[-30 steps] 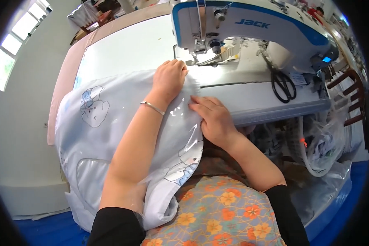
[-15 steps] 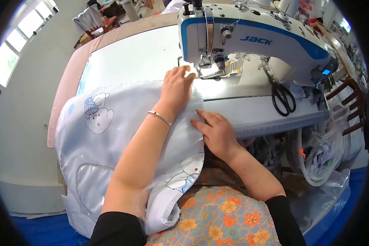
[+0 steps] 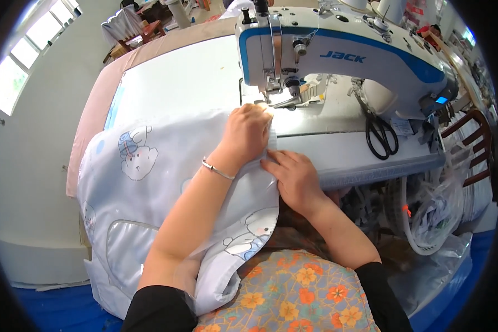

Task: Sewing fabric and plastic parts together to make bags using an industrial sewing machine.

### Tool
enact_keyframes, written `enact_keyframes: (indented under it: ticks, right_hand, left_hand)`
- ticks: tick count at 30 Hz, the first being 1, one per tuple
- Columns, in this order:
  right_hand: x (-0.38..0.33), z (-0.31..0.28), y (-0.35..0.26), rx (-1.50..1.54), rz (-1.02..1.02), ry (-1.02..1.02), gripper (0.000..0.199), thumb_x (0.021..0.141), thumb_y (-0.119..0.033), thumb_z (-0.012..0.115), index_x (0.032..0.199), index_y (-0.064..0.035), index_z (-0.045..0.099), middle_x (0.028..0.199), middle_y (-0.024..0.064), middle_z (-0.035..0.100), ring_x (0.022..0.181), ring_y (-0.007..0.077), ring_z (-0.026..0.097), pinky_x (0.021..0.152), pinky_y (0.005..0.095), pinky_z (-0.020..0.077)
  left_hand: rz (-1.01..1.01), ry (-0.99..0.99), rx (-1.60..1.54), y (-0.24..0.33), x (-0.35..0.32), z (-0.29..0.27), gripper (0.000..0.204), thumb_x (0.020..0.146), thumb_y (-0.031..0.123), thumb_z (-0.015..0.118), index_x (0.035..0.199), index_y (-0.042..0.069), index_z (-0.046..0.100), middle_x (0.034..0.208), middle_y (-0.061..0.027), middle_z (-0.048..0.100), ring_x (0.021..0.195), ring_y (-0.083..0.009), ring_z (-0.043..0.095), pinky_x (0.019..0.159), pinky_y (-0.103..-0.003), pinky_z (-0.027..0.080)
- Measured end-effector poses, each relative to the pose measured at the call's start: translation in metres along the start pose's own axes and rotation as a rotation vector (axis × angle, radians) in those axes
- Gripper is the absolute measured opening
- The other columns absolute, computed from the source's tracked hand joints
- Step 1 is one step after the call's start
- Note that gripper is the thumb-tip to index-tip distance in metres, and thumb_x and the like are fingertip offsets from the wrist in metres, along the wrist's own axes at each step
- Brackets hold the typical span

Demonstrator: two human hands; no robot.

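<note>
The pale printed fabric [image 3: 149,182] lies flat under both hands, left hand [image 3: 249,133] pressing its edge just before the sewing machine [image 3: 337,61] needle, right hand [image 3: 296,180] flat near the tabletop [image 3: 177,83] front edge; most seam seems unsewn.

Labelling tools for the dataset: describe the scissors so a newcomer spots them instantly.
Start at the white-and-blue sewing machine on the white table. Below the right end of its arm, on the machine bed, lie the black scissors, handles toward the person, blades pointing away. They are the only dark tool there, well right of the right hand and the pale printed fabric.
</note>
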State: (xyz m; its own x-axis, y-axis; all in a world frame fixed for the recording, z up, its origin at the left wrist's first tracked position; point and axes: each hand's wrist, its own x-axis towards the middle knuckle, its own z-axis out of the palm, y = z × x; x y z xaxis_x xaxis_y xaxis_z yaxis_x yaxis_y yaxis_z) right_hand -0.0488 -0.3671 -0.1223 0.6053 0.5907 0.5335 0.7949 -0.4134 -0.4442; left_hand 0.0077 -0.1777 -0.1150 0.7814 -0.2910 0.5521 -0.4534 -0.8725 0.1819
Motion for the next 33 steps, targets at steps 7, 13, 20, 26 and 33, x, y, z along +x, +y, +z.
enact_keyframes:
  ticks: [7,13,20,26,33]
  right_hand:
    - [0.000,-0.005,0.014,0.001,-0.006,-0.001,0.038,0.077,0.000,0.058,0.112,-0.0079,0.071,0.122,0.0122,0.067,0.111,0.0319,0.061,0.096,0.0431,0.0476]
    - [0.012,-0.006,0.023,0.004,-0.002,-0.038,0.039,0.076,0.001,0.059,0.111,-0.0096,0.072,0.122,0.0108,0.068,0.112,0.0316,0.061,0.097,0.0430,0.0478]
    - [0.021,-0.007,0.025,0.011,0.001,-0.020,0.038,0.076,0.001,0.060,0.111,-0.0095,0.072,0.123,0.0116,0.067,0.115,0.0323,0.060,0.100,0.0428,0.0463]
    - [0.010,-0.009,0.027,-0.006,-0.029,-0.068,0.043,0.077,-0.004,0.064,0.120,-0.0063,0.066,0.128,0.0176,0.061,0.120,0.0346,0.056,0.104,0.0441,0.0444]
    - [-0.032,-0.028,0.003,-0.065,-0.050,0.081,0.041,0.076,-0.008,0.069,0.117,-0.0043,0.066,0.119,0.0144,0.064,0.112,0.0347,0.060,0.102,0.0449,0.0460]
  left_hand:
    - [-0.085,-0.041,-0.044,0.000,0.006,0.004,0.016,0.079,0.006,0.065,0.094,0.004,0.070,0.087,-0.0108,0.067,0.093,-0.0305,0.064,0.087,-0.040,0.051]
    - [-0.106,0.016,-0.044,-0.009,0.009,0.009,0.015,0.078,0.004,0.065,0.092,0.003,0.069,0.098,-0.0141,0.071,0.098,-0.0324,0.065,0.090,-0.041,0.051]
    - [-0.073,0.056,-0.012,-0.020,0.016,0.007,0.021,0.079,0.004,0.063,0.098,0.003,0.070,0.105,-0.0146,0.071,0.103,-0.0336,0.065,0.094,-0.041,0.051]
    - [-0.211,-0.105,0.000,-0.005,0.020,-0.001,0.033,0.074,0.006,0.061,0.105,0.000,0.069,0.107,-0.0198,0.069,0.103,-0.0354,0.065,0.093,-0.043,0.052]
    - [-0.035,0.034,-0.069,-0.022,0.017,0.023,0.031,0.073,0.002,0.061,0.104,0.004,0.066,0.105,-0.0169,0.069,0.100,-0.0364,0.065,0.089,-0.045,0.052]
